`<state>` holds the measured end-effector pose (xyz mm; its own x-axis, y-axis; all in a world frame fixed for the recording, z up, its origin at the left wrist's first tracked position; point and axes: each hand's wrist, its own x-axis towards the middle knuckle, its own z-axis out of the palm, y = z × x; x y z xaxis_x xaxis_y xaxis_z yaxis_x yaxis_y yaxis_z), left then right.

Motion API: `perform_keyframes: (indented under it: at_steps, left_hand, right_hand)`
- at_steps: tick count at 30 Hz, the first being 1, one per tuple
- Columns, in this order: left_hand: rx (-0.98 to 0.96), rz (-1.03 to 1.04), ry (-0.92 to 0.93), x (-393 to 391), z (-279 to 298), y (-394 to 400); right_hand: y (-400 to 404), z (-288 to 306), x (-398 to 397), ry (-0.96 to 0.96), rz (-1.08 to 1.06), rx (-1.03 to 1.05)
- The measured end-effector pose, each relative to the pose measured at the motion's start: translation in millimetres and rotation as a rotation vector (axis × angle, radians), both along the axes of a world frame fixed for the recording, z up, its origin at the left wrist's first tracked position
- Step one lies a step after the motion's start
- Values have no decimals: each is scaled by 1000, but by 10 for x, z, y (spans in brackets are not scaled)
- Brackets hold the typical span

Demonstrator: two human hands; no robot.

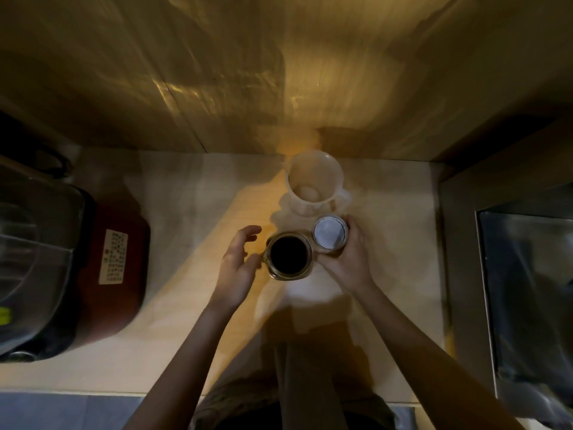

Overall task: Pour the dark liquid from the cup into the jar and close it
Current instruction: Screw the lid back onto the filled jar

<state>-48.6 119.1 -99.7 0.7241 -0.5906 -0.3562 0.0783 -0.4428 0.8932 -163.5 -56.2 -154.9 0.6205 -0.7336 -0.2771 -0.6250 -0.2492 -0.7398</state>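
A glass cup (290,256) full of dark liquid stands upright in the middle of the pale counter (173,212). My left hand (238,268) hovers at its left side with fingers spread, the thumb close to the cup's handle, holding nothing. Right beside the cup on its right stands a small jar (329,234) with a whitish lid on top. My right hand (350,259) wraps around that jar from the right and front. The jar's body is mostly hidden by the lid and my fingers, so its contents cannot be seen.
A white plastic jug (314,181) stands just behind the cup and jar, near the wooden wall. A red and black cooker (102,268) fills the left of the counter. A steel sink (527,290) lies to the right. The counter's front edge runs near my body.
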Motion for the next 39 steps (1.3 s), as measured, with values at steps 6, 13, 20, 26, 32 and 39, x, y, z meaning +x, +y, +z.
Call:
perform_keyframes:
  at_steps: [6, 13, 20, 26, 32, 39]
  left_hand:
    - [107, -291, -119, -88, 56, 30]
    - [82, -196, -145, -134, -83, -36]
    - [57, -191, -135, -126, -122, -25]
    - [95, -193, -125, -117, -46, -33]
    - [130, -201, -120, -128, 11, -18]
    - [121, -214, -141, -138, 31, -13]
  right_hand:
    - [47, -9, 1, 20, -27, -117]
    - [71, 342, -251, -49, 26, -69]
    - [22, 817, -348, 50, 296, -219]
    - [-9, 1214, -246, 98, 556, -343]
    - [29, 1486, 25, 63, 730, -302]
    - [247, 1437, 315, 144, 947, -440]
